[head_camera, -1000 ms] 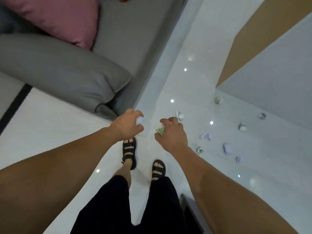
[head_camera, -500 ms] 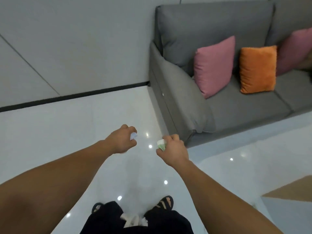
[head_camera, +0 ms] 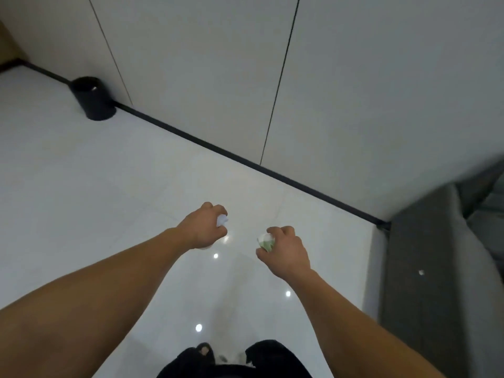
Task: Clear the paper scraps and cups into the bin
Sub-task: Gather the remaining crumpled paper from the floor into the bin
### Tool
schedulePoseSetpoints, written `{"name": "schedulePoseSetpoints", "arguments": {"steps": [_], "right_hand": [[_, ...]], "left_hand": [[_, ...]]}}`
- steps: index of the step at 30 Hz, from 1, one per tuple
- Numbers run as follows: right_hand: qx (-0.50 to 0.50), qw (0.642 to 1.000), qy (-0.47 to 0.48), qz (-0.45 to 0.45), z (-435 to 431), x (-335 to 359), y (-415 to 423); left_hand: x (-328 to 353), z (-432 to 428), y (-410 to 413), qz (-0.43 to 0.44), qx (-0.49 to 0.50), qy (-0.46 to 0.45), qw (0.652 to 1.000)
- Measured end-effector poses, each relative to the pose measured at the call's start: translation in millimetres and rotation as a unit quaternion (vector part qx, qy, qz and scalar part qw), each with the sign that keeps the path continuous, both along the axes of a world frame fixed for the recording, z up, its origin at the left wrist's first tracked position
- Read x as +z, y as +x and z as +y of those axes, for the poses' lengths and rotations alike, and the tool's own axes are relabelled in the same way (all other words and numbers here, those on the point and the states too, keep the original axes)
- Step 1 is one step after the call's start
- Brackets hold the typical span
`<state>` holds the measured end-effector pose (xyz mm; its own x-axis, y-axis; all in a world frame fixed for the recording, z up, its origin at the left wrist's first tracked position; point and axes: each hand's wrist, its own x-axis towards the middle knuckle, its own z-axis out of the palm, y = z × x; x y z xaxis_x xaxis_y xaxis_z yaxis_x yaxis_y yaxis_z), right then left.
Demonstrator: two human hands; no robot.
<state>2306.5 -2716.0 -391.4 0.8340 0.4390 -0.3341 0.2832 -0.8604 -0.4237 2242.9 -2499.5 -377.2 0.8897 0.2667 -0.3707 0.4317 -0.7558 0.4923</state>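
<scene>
Left hand (head_camera: pixel 203 227) fingers curled round a white paper scrap (head_camera: pixel 222 220), right hand (head_camera: pixel 286 251) gripping a crumpled green-and-white cup (head_camera: pixel 265 242), both well short of the black bin (head_camera: pixel 92 98) by the wall (head_camera: pixel 204 64)

Scraps (head_camera: pixel 222 220) in both hands (head_camera: pixel 203 227) (head_camera: pixel 286 253), bin (head_camera: pixel 94 100) beyond.

Subject: one person, seen from above. Left hand (head_camera: pixel 203 227) and right hand (head_camera: pixel 286 251) are bare. Left forearm (head_camera: pixel 117 293) and right forearm (head_camera: pixel 362 326) are also bare, uncovered right to the frame edge. The legs wear black trousers (head_camera: pixel 272 361). One foot wears a dark strapped sandal (head_camera: pixel 203 350), toes partly showing. It is blurred and the strap detail is unclear.
</scene>
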Motion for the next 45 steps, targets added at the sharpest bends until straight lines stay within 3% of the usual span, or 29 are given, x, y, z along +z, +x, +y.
{"name": "schedulePoseSetpoints", "arguments": {"steps": [16,24,37,45], "right_hand": [[0.238,0.971,-0.002,-0.040,295.9,10.0,182.8],[0.329,0.943,-0.003,-0.045,461.9,10.8,214.4],[0.345,0.938,-0.012,-0.035,755.1,16.4,197.1],[0.371,0.927,-0.027,-0.046,912.0,1.2,253.0]], "left_hand": [[17.6,235.4,78.4,-0.035,0.247,0.017,0.968],[0.7,364.5,82.4,-0.029,0.324,0.011,0.946],[11.3,651.1,77.8,-0.052,0.352,0.013,0.934],[0.1,798.0,126.1,-0.037,0.361,0.002,0.932]]}}
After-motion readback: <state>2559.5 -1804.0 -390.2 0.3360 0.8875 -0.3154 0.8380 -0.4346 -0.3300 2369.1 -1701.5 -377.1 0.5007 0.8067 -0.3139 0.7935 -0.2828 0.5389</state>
